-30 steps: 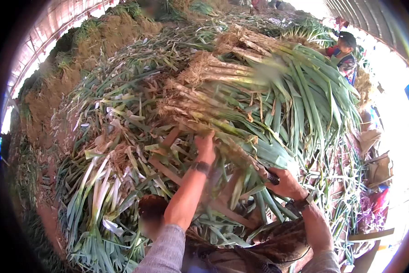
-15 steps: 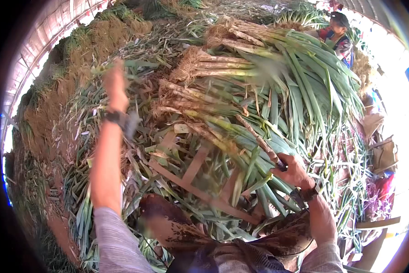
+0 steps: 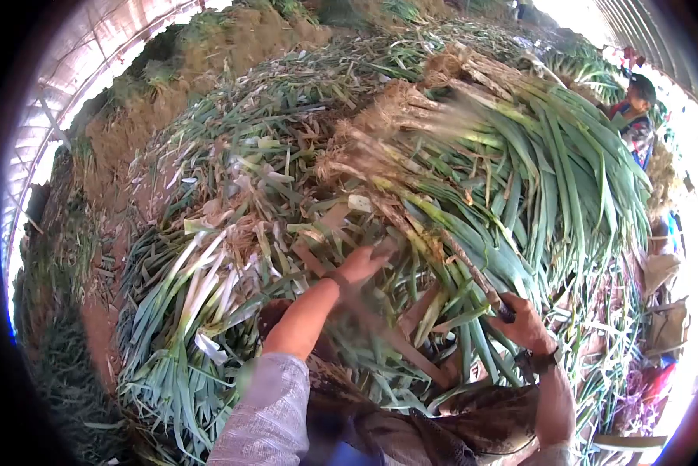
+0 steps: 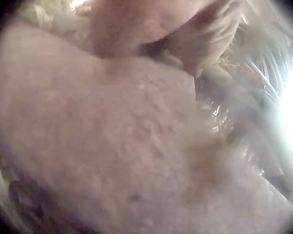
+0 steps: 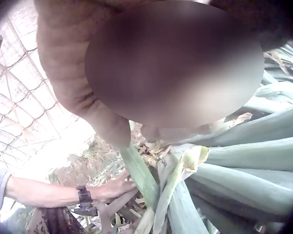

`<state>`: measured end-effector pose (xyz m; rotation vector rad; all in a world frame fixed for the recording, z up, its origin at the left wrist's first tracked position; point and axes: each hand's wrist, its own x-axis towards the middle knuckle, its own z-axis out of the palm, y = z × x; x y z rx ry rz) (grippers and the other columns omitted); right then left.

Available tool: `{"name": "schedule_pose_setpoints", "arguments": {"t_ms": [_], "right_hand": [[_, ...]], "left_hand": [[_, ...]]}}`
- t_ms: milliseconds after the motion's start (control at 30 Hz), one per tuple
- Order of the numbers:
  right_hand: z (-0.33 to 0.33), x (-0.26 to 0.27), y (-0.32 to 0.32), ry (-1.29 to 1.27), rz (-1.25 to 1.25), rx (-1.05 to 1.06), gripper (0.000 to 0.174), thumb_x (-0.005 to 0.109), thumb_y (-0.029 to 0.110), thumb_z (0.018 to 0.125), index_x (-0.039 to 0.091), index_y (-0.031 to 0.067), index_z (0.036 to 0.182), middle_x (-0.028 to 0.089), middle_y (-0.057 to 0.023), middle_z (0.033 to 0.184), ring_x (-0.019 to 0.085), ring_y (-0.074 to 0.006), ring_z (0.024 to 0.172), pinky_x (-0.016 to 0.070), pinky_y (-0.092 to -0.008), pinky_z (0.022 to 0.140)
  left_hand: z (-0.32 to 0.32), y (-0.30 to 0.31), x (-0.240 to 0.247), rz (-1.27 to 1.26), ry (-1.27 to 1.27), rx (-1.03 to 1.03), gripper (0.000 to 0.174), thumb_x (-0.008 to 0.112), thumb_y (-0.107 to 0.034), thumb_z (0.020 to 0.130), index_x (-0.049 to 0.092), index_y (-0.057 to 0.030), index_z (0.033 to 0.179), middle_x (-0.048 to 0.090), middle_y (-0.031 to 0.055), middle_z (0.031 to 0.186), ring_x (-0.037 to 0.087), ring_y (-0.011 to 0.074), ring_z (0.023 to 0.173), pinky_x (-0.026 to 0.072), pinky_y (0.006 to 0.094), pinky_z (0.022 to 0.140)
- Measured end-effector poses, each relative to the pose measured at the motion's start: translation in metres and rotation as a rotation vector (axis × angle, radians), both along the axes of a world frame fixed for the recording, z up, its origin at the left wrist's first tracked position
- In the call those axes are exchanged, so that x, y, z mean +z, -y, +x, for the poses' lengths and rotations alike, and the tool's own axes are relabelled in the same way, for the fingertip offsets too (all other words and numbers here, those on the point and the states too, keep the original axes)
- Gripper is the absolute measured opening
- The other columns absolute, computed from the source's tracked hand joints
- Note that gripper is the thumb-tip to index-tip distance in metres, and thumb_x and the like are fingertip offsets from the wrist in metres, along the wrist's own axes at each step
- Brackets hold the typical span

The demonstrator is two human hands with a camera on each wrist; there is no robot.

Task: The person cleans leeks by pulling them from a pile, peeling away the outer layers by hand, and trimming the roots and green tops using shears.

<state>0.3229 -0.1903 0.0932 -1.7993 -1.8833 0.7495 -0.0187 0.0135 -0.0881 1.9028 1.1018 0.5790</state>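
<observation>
Leeks with dirty stems and bushy roots lie in a thick layer, leaves trailing right. My left hand reaches in at the near edge of this layer, above loose leaves and wooden slats. Its fingers are blurred but look stretched forward, with nothing visible held; the right wrist view also shows this left hand low among the leaves. The right hand grips the dark handle of a long, narrow brown tool pointing up and left across the leeks. In the right wrist view a blurred oval covers much of that hand.
Cleaned leeks with white stems lie in a pile on the left. Leaf scraps spread behind them. A wooden slat crosses in front of my knees. Another person is at the far right, beyond the leeks.
My left hand swung from the leeks out to the far left with a green leaf, then came back to the near edge of the leeks. The right hand keeps its grip on the tool.
</observation>
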Motion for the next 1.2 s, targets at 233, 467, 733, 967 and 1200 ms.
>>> {"name": "schedule_pose_setpoints", "arguments": {"t_ms": [233,467,733,967,1200], "right_hand": [[0.012,-0.007,0.005,0.14,-0.051,0.002,0.033,0.072,0.023,0.075,0.065,0.0004,0.098,0.066,-0.0199,0.086,0.064,-0.0374,0.077,0.0505,-0.0428,0.072],[0.011,-0.01,-0.001,0.272,-0.101,-0.018,0.035,0.073,0.024,0.073,0.065,0.0012,0.098,0.066,-0.019,0.078,0.065,-0.0347,0.075,0.0502,-0.0439,0.069],[0.013,-0.016,0.001,0.163,-0.162,-0.044,0.03,0.07,0.021,0.074,0.067,0.0035,0.097,0.067,-0.0198,0.08,0.066,-0.0343,0.078,0.0517,-0.0422,0.072],[0.017,-0.009,0.009,0.165,-0.135,-0.06,0.031,0.07,0.022,0.075,0.066,0.0024,0.099,0.067,-0.0185,0.08,0.065,-0.0331,0.074,0.0511,-0.0412,0.069],[0.016,-0.018,0.043,0.267,-0.114,0.046,0.035,0.072,0.024,0.076,0.066,0.0046,0.105,0.068,-0.0182,0.085,0.066,-0.0368,0.082,0.0527,-0.0438,0.074]], "left_hand": [[0.017,0.008,0.079,0.227,-0.733,-0.184,0.033,0.061,-0.015,0.085,0.06,0.0026,0.113,0.067,0.0242,0.097,0.065,0.042,0.085,0.0513,0.0486,0.074],[0.063,0.008,0.033,-0.278,0.249,0.044,0.027,0.061,-0.021,0.091,0.067,0.0025,0.104,0.07,0.0114,0.098,0.067,0.0259,0.085,0.0519,0.0381,0.069],[0.112,0.013,-0.002,-0.884,0.868,0.292,0.024,0.058,-0.02,0.095,0.061,-0.0061,0.115,0.066,0.0064,0.104,0.064,0.0198,0.095,0.0541,0.0408,0.082],[0.122,0.032,-0.017,-0.887,1.12,0.297,0.024,0.06,-0.018,0.095,0.06,-0.0062,0.117,0.066,0.007,0.107,0.064,0.0203,0.096,0.0518,0.0366,0.084],[0.088,0.083,-0.026,-1.028,1.08,0.321,0.03,0.067,-0.019,0.092,0.059,-0.007,0.118,0.065,0.0055,0.108,0.064,0.0194,0.099,0.0514,0.0353,0.084]]}}
